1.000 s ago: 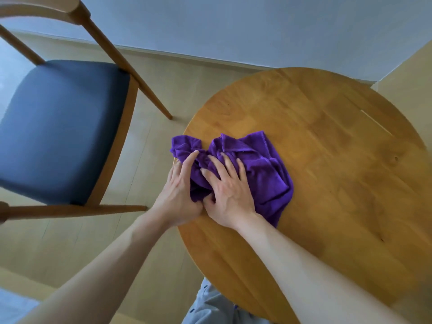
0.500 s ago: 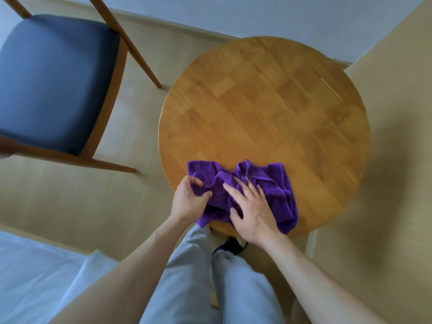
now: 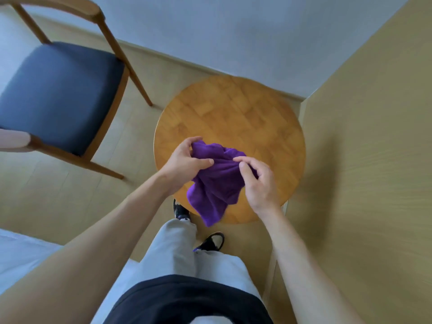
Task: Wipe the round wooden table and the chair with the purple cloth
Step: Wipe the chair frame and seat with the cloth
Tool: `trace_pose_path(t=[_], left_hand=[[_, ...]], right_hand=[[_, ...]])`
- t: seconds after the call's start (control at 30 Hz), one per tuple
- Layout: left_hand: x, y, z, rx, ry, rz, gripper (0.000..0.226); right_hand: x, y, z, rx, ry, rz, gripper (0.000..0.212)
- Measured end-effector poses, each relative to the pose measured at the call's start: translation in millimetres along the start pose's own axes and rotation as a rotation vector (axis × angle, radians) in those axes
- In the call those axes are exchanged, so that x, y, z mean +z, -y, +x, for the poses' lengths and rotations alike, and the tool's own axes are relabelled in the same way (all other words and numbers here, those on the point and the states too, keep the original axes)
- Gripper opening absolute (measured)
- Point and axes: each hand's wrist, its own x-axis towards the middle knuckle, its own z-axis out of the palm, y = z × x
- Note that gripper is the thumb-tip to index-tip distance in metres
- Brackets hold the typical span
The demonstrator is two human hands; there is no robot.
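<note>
Your left hand (image 3: 184, 161) and right hand (image 3: 258, 183) both pinch the soft, crumpled purple cloth (image 3: 215, 181), bunched between them and drooping below your grip over the near edge of the round, block-patterned wooden table (image 3: 233, 118). The wood-framed chair (image 3: 63, 94) with its dark padded seat stands well left. No writing is readable.

counter (image 3: 233, 118): tucked near the room corner, wall behind it, another wall just to its right
chair (image 3: 60, 94): left of the counter, standing apart on the floor
cloth (image 3: 215, 181): above the counter's near edge, between both hands; its lower end hangs past the rim
bed (image 3: 21, 253): near left, behind the chair
</note>
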Motion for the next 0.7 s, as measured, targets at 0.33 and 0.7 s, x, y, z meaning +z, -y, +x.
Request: trace_pose_path(t=[0.33, 0.7], left_hand=[[-82.6, -113.1, -93.7, 0.293, 0.024, -0.072, 0.058], [-240.6, -178.7, -125.0, 0.345, 0.092, 0.086, 0.070]], right_hand=[[-29.5, 139.6, 1.2, -0.243, -0.029, 0.145, 0.045], [34.8, 286.6, 33.5, -0.414, -0.200, 0.079, 0.011]])
